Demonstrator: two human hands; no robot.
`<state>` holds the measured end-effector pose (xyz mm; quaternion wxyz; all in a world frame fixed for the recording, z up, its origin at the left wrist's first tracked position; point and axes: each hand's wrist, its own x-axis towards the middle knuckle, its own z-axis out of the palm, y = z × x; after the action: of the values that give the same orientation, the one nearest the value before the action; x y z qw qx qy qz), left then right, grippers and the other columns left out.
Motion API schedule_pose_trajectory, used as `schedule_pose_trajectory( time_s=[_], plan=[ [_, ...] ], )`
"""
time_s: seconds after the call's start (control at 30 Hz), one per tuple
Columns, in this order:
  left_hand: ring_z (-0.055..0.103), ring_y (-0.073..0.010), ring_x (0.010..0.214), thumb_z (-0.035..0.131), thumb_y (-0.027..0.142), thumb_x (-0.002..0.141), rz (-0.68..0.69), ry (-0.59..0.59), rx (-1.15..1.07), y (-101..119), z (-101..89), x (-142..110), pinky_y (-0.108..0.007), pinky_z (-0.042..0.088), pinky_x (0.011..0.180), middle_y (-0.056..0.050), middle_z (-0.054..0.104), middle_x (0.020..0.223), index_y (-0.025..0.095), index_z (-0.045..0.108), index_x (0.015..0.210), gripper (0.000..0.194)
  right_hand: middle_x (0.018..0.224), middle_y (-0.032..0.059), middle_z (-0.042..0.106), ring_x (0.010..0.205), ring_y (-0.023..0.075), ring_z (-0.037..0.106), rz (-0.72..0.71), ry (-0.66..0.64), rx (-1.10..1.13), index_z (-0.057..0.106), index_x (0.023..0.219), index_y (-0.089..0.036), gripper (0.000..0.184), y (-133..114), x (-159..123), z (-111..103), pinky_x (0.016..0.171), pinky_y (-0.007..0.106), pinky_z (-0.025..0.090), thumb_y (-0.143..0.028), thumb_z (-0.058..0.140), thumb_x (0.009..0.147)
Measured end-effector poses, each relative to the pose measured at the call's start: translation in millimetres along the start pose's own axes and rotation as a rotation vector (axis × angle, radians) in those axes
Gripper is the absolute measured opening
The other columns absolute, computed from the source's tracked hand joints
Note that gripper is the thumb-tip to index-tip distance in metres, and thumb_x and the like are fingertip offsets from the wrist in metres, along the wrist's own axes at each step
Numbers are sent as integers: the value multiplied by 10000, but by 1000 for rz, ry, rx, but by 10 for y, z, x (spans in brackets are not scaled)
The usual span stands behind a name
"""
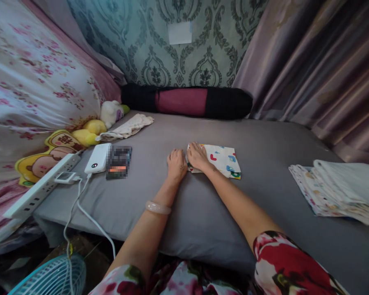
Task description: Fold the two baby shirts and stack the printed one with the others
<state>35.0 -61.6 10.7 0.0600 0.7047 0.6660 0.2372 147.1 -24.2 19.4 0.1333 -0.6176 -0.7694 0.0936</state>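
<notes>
A folded white cloth with colourful prints (223, 159) lies flat on the grey bed sheet in front of me. My right hand (198, 156) rests palm down over its left end, with the fingers stretched out and pressing on the fabric. Close beside that edge, my left hand (176, 164) lies on the sheet, its fingers slightly bent and apart. The left thumb side is at the cloth's edge; whether it touches the fabric I cannot tell. A pale bangle (158, 207) circles my left wrist.
At right lies a stack of folded cloths (341, 190). To the left are a white power bank (97, 159), a blurred dark phone-like object (119, 163), a power strip (46, 186), a crumpled cloth (129, 128) and plush toys (94, 130). A long black-and-maroon bolster (181, 101) lies at the back.
</notes>
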Motion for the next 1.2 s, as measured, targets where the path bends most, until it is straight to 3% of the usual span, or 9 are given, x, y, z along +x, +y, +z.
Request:
schedule_pose_trajectory(
  time_s=[0.2,0.37,0.57,0.8,1.03,1.2],
  plan=[
    [297,-230,1445,281,337,1004,225,-63,39,117,-22,-65,-486,207,1182,-103,486,1469,181,468,1372,441,1556,157,323,1454,283,225,90,48,-97,393,1455,-101,514,286,-138,-200,1162,520,159,-297,269,995],
    [301,-238,1444,238,398,1010,310,-179,93,117,24,-82,-546,172,1182,-87,423,1520,208,436,1420,493,1562,153,314,1453,293,225,110,30,-156,376,1474,-116,533,389,-218,-148,1158,538,153,-330,267,998],
    [311,-238,1439,247,424,1007,329,-205,132,92,47,-68,-559,178,1176,-89,399,1535,218,435,1422,500,1556,150,329,1448,295,232,102,66,-170,382,1475,-125,539,403,-211,-47,1153,550,159,-348,269,998],
    [307,-244,1439,287,423,997,320,-198,125,88,55,-70,-568,174,1172,-88,399,1535,232,440,1419,488,1567,140,309,1456,276,223,134,54,-111,372,1478,-121,536,434,-241,-124,1168,513,160,-335,258,999],
    [297,-242,1444,281,409,998,308,-219,123,122,17,-82,-571,149,1179,-83,392,1540,239,434,1425,484,1575,172,272,1466,303,182,228,61,-127,355,1479,-82,567,694,-322,-268,1165,559,130,-355,234,998],
    [304,-250,1440,290,405,995,303,-221,107,122,9,-82,-576,142,1178,-90,402,1532,229,441,1418,483,1571,168,285,1466,289,190,242,40,-157,336,1489,-66,586,799,-354,-196,1169,540,141,-359,206,999]
  ],
)
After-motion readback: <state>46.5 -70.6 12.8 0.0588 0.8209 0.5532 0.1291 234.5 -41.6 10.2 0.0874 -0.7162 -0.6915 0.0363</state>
